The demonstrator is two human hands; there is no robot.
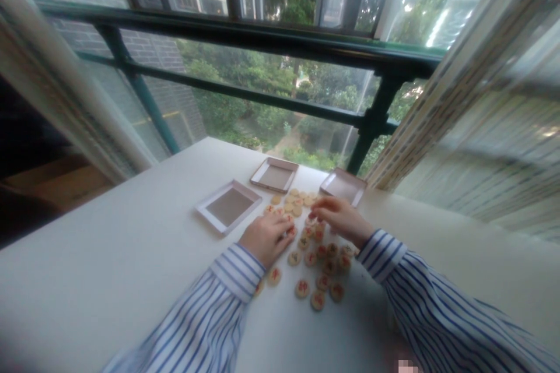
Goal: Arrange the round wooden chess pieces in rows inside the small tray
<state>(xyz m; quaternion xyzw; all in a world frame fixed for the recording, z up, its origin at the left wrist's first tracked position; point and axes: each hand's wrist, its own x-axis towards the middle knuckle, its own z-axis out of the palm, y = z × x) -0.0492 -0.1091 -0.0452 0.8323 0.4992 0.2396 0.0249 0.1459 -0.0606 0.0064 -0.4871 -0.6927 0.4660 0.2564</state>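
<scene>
Round wooden Chinese chess pieces (302, 288) lie spread over the white table, several marked with red or dark characters. My left hand (268, 238) rests palm down at the left side of the spread, its fingers stretched forward over a few pieces that they partly hide. To the right, my right hand (342, 218) hovers over or touches pieces near the back of the spread, with fingers bent and apart. Nothing shows gripped in either hand. Beyond the fingers sits a cluster of plain-faced pieces (297, 210).
Three shallow box parts stand around the pieces: a white-rimmed one (228, 207) at left, another (275, 175) at the back, a third (343, 186) behind my right hand. The white table (131, 233) reaches a window with a dark green railing (262, 39).
</scene>
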